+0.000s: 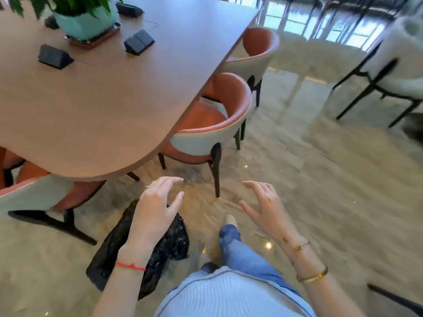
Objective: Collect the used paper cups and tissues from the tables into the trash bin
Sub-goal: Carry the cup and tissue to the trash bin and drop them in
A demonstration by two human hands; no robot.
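Note:
A black trash bag [169,243] lies crumpled on the floor below my left forearm, partly hidden by it. My left hand [155,209] hovers above the bag with fingers spread and nothing in it. My right hand [263,207] is held out to the right of it, also spread and holding nothing. The brown table [109,106] fills the upper left; I see no paper cups or tissues on the part in view. The picture is blurred by motion.
On the table stand a potted plant [84,21] and three black socket boxes [53,57]. Orange-and-white chairs [212,124] line the table's right edge, another chair [41,193] at lower left. White chairs [398,72] stand far right. My legs and shoe [231,221] are on the glossy floor.

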